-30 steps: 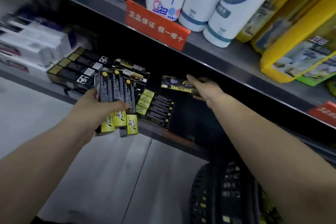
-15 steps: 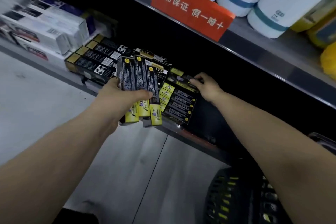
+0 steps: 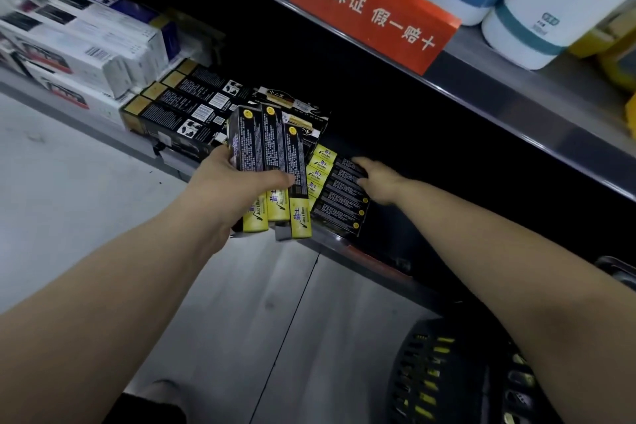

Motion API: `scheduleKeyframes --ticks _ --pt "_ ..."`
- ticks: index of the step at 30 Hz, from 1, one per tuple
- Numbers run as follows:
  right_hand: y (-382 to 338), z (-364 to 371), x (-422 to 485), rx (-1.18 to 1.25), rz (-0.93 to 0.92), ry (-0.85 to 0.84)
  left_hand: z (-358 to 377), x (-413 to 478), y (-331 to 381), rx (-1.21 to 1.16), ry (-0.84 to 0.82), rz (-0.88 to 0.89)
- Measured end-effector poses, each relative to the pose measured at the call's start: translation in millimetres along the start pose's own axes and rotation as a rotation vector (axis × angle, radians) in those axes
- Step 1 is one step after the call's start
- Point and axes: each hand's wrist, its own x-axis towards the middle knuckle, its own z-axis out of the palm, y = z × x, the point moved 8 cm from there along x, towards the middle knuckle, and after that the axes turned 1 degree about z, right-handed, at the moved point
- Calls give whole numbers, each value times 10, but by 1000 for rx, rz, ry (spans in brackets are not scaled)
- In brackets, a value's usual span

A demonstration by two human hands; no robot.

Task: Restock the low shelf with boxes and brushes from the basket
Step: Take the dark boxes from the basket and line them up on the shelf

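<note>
Low shelf (image 3: pixel 179 167) runs from left to lower right, under upper shelf (image 3: pixel 509 86) w/ orange sign (image 3: pixel 371 7) and white rolls (image 3: pixel 537 21). At left on low shelf: white boxes (image 3: pixel 86 45), then black-gold boxes (image 3: pixel 179 110). Black basket (image 3: pixel 447 372) at bottom right on floor, yellow items seen through the mesh; content otherwise not clear.

Row of black-yellow boxes (image 3: pixel 339 193) lying flat near shelf front edge, approx. five or six, side by side. Right hand (image 3: pixel 378 181) resting flat on this row, fingers nearly straight, holding nothing; seems to be pressing the row into place. Left hand (image 3: pixel 237 182) gripping three more black-yellow boxes (image 3: pixel 272 162) in a fan, thumb across the front, yellow ends pointing down, just in front of shelf edge and left of the row.

Risks, as judgement:
- Fan grip loose at the bottom; outer box could slide out and drop to floor if hand tilts.
- Row sits close to shelf lip; a push too strong from right hand could tip the front box over the edge.
- Held boxes touching or nearly touching the row's left end, cannot tell which; could knock it crooked when placing.
</note>
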Motion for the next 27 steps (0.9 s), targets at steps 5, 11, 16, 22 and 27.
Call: scheduleKeyframes --ticks 5,11,16,22,27 --pt "-511 -247 -424 314 -134 -40 60 0 -10 -12 -36 -32" --pt "-1134 -298 -947 966 -288 -414 261 -73 -13 -94 -219 -102" --pt "-556 -500 -719 1035 -100 -151 163 -19 -36 -70 -120 -91" --pt "340 -688 -271 1239 191 299 102 65 -43 -56 -62 -67" --pt "417 -604 15 930 229 319 142 102 -60 -48 -97 -60"
